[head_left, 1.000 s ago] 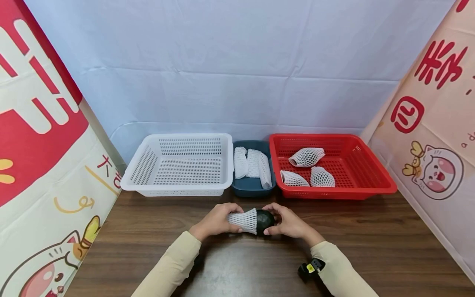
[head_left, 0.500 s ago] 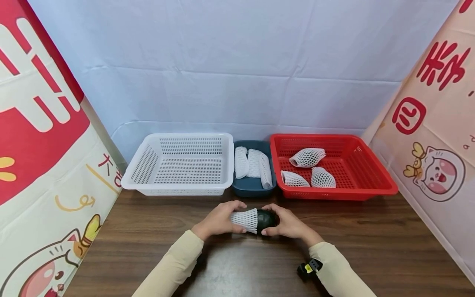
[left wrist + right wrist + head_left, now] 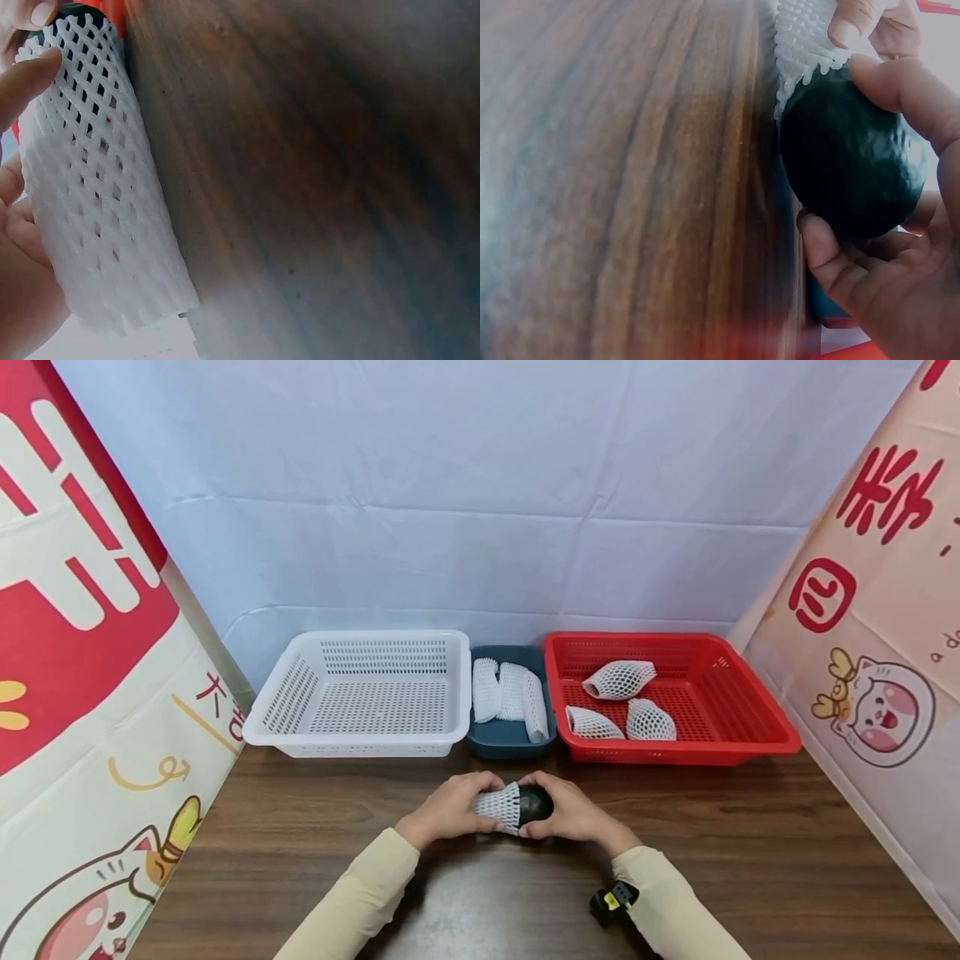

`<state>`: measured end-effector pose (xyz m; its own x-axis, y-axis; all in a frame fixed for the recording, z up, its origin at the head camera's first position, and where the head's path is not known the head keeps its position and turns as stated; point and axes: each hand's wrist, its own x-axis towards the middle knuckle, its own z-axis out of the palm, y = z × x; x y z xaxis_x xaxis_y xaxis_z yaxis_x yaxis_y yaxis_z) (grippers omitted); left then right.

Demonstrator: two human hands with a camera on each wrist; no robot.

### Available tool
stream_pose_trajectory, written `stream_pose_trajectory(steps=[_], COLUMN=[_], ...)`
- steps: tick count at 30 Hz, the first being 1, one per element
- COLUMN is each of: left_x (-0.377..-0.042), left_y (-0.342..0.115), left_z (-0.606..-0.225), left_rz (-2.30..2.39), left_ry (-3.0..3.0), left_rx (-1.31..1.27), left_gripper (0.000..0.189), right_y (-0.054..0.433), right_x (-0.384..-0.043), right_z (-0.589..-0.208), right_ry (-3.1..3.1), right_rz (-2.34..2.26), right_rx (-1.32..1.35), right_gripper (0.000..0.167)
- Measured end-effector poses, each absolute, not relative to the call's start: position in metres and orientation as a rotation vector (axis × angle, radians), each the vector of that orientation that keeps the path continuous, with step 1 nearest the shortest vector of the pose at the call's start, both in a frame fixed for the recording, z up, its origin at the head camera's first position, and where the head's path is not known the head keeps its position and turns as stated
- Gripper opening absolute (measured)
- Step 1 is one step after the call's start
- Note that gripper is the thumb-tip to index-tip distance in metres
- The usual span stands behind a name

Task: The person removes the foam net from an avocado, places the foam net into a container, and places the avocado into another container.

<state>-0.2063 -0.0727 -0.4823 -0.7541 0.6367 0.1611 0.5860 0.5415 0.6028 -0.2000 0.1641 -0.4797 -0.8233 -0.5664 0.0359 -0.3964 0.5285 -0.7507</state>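
Just below the centre of the head view, a dark green fruit (image 3: 535,803) lies crosswise, its left part inside a white net sleeve (image 3: 498,807) and its other end bare; whether it touches the worktop (image 3: 480,893) I cannot tell. The left hand (image 3: 450,807) has its fingers curled round the sleeve, and the right hand (image 3: 572,812) has its fingers clamped round the bare end. The likeliest trouble is the rim: in the right wrist view it sits unevenly, reaching further along the fruit at the left than at the right, so a one-sided pull could bunch the mesh or snap a strand. One right fingertip lies close by that rim and could block it or snag a loop. The glossy skin might also slip if the right fingers squeeze only the rounded end, and the fruit could then roll across the worktop. Too firm a left grip would pin mesh against skin and stop it sliding
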Motion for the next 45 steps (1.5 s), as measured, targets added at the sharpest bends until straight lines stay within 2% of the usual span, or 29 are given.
stream_pose_trajectory(steps=[13,27,39,45], left_x=[-0.209,-0.211,-0.213,-0.211], left_y=[-0.073,-0.094,-0.120,-0.123], left_z=[-0.477,-0.476,-0.478,-0.480], left_rz=[1.030,1.048,1.101,1.114], left_ry=[2.720,2.781,2.819,2.786], left_rx=[1.082,1.068,0.892,0.882], left_gripper=[0.043,0.031,0.031,0.033], right_y=[0.168,0.185,0.211,0.215], right_x=[-0.202,-0.201,-0.203,-0.203], right_z=[-0.476,-0.464,-0.457,-0.457], right_ry=[2.524,2.555,2.660,2.655], right_rz=[-1.204,-1.170,-1.117,-1.134], right_rx=[-0.787,-0.745,-0.644,-0.623], right_gripper=[0.062,0.067,0.067,0.067])
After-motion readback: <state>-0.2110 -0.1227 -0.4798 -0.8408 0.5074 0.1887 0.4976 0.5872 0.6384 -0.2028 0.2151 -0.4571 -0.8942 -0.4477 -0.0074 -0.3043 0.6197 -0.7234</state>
